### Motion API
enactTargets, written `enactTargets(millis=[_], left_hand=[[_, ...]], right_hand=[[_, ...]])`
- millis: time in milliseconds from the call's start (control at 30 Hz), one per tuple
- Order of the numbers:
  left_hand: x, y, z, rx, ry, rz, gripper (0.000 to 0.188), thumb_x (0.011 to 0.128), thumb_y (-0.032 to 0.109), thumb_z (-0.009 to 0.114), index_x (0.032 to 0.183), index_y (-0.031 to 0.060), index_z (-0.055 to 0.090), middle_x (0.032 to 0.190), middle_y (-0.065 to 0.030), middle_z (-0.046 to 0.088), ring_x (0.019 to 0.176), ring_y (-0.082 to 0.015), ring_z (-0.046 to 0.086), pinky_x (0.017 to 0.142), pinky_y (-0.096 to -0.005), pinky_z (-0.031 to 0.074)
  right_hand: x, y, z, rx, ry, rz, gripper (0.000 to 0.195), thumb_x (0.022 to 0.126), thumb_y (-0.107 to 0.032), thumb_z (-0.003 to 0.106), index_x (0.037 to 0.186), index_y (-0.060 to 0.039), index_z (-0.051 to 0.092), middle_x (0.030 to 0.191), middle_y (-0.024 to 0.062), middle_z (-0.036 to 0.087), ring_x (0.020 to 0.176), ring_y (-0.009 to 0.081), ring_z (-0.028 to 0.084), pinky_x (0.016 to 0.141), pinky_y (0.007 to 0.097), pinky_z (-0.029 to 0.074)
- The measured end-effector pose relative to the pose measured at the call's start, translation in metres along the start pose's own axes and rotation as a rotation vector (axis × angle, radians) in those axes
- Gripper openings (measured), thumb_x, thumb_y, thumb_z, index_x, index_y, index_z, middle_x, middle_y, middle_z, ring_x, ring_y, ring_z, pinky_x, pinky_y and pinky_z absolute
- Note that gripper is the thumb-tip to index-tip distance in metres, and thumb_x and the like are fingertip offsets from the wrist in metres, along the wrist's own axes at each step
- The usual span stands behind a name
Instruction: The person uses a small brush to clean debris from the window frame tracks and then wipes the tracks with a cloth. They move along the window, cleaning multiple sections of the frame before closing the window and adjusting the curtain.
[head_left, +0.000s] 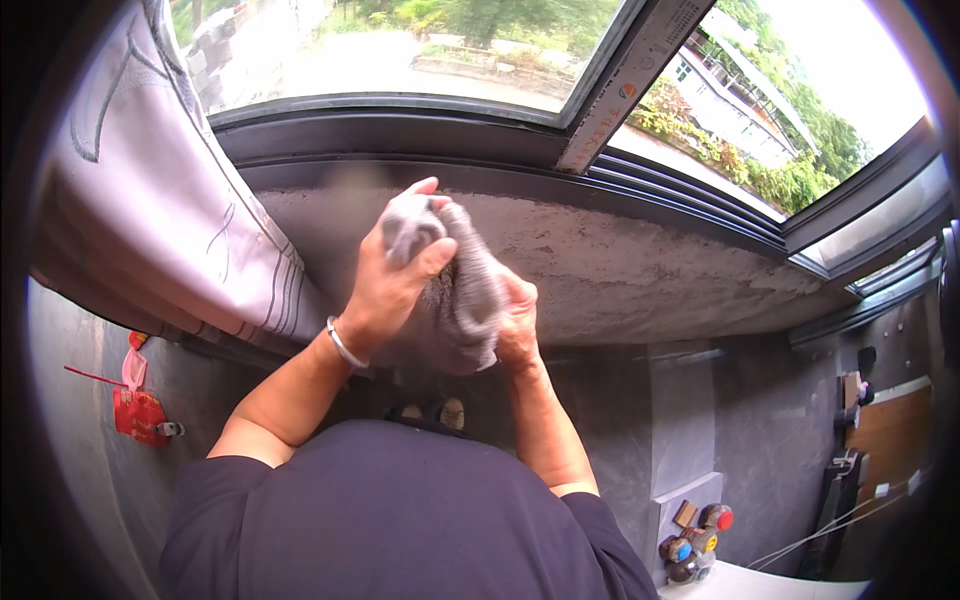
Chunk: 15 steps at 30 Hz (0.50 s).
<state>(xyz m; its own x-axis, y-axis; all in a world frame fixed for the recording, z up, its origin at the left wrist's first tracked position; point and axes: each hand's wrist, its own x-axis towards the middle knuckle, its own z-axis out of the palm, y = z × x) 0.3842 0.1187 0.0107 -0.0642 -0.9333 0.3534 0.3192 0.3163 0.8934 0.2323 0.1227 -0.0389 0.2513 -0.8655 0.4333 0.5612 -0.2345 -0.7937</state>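
A grey cloth (469, 300) is bunched between my two hands, in front of a rough cement window sill (600, 262). My left hand (394, 270) grips its upper left part, with the thumb laid across the folds and a silvery bangle on the wrist. On the cloth's right side, my right hand (517, 315) holds the edge; its fingers are partly hidden behind the fabric. The lower part of the cloth hangs in loose folds and looks slightly blurred.
A dark-framed window (397, 135) with a sliding track (690, 191) runs beyond the sill. At left hangs a pale patterned curtain (172, 187). A red bag (140, 416) and pink dustpan (135, 369) lie on the floor. Several lidded jars (701, 540) stand at lower right.
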Motion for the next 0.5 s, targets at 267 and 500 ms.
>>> enactTargets(millis=[267,500], left_hand=[[0.011,-0.022,-0.016,0.039,-0.106,-0.053,0.004,0.088,0.003,0.060,0.091,0.0004,0.060,0.082,-0.0040,0.063,0.078,-0.0109,0.061,0.071,-0.0249,0.049],[0.019,-0.016,0.033,-0.180,-0.311,-0.120,0.025,0.086,0.018,0.063,0.103,0.0002,0.060,0.100,-0.0057,0.061,0.086,-0.0102,0.056,0.077,-0.0236,0.046]], right_hand=[[-0.020,-0.016,-0.041,-0.490,0.185,0.045,0.057,0.087,-0.029,0.065,0.135,-0.0040,0.046,0.126,0.0116,0.058,0.114,0.0198,0.052,0.094,0.0335,0.042],[-0.031,-0.016,-0.045,-0.508,0.172,0.146,0.035,0.088,-0.005,0.057,0.123,0.0002,0.054,0.107,0.0059,0.063,0.099,0.0113,0.055,0.089,0.0262,0.043]])
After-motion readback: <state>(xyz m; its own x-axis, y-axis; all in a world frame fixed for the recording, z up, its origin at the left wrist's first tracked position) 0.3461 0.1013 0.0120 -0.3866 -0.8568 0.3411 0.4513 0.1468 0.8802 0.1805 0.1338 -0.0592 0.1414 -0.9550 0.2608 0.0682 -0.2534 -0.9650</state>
